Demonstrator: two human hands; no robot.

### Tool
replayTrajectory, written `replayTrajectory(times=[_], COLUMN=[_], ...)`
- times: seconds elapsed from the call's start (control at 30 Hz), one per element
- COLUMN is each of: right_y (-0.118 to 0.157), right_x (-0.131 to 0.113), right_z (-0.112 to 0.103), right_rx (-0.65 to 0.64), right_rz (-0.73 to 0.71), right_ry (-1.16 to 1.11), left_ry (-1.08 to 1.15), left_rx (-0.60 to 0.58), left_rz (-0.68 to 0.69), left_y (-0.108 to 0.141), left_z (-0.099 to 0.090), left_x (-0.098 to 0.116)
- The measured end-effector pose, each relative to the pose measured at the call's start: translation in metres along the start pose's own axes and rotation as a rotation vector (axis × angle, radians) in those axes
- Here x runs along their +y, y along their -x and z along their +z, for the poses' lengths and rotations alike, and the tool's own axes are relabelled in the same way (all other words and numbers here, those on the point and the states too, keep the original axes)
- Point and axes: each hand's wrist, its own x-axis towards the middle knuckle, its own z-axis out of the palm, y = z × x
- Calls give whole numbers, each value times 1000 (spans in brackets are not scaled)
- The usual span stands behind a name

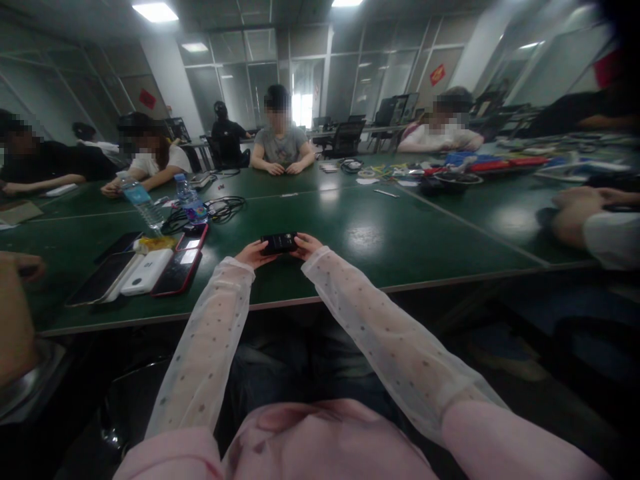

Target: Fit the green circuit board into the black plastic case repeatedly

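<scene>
A small black device with a lit screen (279, 243), most like a smartphone held sideways, is between my two hands just above the green table (350, 257). My left hand (253, 254) is closed on its left end, thumb along the front edge. At the opposite end my right hand (307, 246) grips it the same way. White text or icons show on the dark screen, too small to read. Sheer dotted sleeves cover both my forearms.
Left of my hands lie several phones (177, 272), a white power bank (147, 272) and a yellow item (154, 243). Two water bottles (190, 199) stand behind, near black cables (225, 208). Tools and wires (460, 170) spread at the right. People sit around the table.
</scene>
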Motion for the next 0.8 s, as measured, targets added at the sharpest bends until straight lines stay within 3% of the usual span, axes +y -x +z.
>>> replayTrajectory(times=[0.2, 0.47, 0.57, 0.7, 0.8], right_y=[-3, -28, -48, -90, -123], right_x=[2, 3, -6, -19, -25], right_z=[-4, -20, -20, -16, -19], right_rx=[-9, -72, -64, 9, 3], right_rz=[-12, 14, 61, 37, 61], right_ry=[30, -33, -4, 14, 43], left_ry=[8, 16, 23, 122, 210], left_rx=[1, -29, 12, 154, 105], left_rz=[27, -30, -52, -81, -160], left_y=[-4, -32, -47, -84, -114], left_z=[1, -13, -17, -25, -35], left_x=[0, 6, 12, 22, 28])
